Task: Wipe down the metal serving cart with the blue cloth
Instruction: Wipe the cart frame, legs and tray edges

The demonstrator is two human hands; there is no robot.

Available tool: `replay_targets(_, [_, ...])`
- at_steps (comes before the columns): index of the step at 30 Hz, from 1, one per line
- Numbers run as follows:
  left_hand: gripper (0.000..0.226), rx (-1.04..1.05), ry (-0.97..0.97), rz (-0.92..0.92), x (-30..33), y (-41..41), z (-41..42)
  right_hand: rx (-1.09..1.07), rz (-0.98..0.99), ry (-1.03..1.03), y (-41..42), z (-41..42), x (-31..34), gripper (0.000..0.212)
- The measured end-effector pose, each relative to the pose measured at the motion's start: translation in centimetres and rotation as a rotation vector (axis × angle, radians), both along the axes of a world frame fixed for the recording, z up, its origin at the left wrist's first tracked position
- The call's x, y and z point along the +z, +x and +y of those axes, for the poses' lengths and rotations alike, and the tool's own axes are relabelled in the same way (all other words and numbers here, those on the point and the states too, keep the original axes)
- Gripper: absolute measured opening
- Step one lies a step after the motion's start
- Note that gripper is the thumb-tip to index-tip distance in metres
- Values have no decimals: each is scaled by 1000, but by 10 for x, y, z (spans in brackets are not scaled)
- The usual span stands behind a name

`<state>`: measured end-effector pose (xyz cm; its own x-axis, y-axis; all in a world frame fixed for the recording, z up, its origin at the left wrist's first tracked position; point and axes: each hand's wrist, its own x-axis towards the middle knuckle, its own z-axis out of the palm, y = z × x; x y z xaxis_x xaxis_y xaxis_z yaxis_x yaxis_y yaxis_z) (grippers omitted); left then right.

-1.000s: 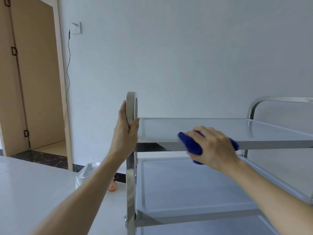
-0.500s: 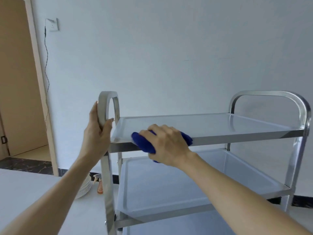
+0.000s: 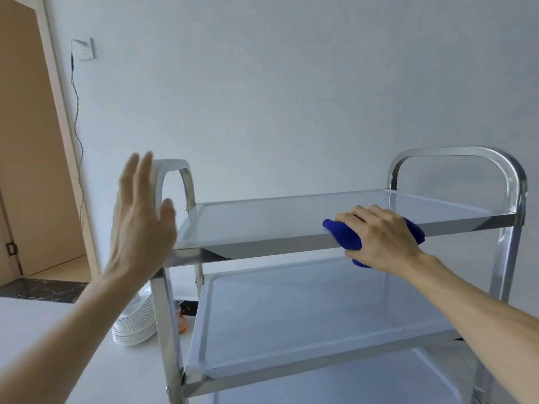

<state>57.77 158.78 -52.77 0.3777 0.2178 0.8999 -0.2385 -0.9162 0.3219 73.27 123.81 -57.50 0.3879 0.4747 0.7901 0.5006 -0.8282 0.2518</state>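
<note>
A metal serving cart with three shelves and a hoop handle at each end stands in front of me. My right hand grips a bunched blue cloth against the front edge of the top shelf, right of its middle. My left hand is held up with straight, spread fingers beside the left handle, off the metal. The middle shelf and part of the bottom shelf show below.
A stack of white plates and an orange item sit on the floor by the cart's left leg. A white wall runs behind the cart. A doorway opens at the far left, beside a wall socket with a hanging cord.
My left hand has let go of the left handle and now has its fingers spread. My right hand has slid the blue cloth rightward along the top shelf's front edge.
</note>
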Motion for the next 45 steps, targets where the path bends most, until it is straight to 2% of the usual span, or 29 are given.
replay_targets(1, [68, -22, 119, -52, 4, 0, -10, -2, -4, 5, -2, 2, -1, 52])
replay_targets(3, [58, -89, 260, -7, 8, 10, -34, -14, 3, 17, -8, 8, -1, 51])
replay_targets(6, [40, -147, 250, 197, 6, 36, -64, -39, 18, 7, -20, 20, -1, 49])
replay_targets(10, [30, -169, 177, 428, -2, 67, -85, -60, 34, -14, -40, 36, -1, 45])
replay_targets(12, [31, -98, 186, 548, -10, 73, -87, -21, 30, -17, -49, 42, -1, 46])
replay_targets(14, [37, 70, 299, 610, -20, 72, -80, 37, 30, -50, -53, 37, 0, 50])
replay_targets(17, [39, 108, 302, 653, -23, 67, -59, 60, 59, -82, -54, 2, 4, 57])
replay_targets(20, [35, 61, 272, 706, -23, 65, -44, -19, 42, -68, -50, -53, 4, 58])
replay_targets(25, [34, 48, 260, 680, -22, 63, -44, -137, 24, 20, -50, -115, -2, 59])
replay_targets(28, [30, 6, 255, 640, -15, 68, -60, -151, 74, 22, -54, -90, 2, 55])
replay_targets(33, [23, -185, 169, 620, -3, 84, -109, -62, 141, -83, -65, 11, 4, 55])
replay_targets(36, [32, -95, 241, 738, -9, 89, -112, 25, 147, -83, -64, 27, 2, 56])
replay_targets(39, [38, -31, 318, 836, -14, 90, -104, 36, 111, -82, -61, -8, 2, 60])
replay_targets(45, [35, -25, 339, 808, -15, 93, -101, -179, 118, -8, -45, -131, 0, 59])
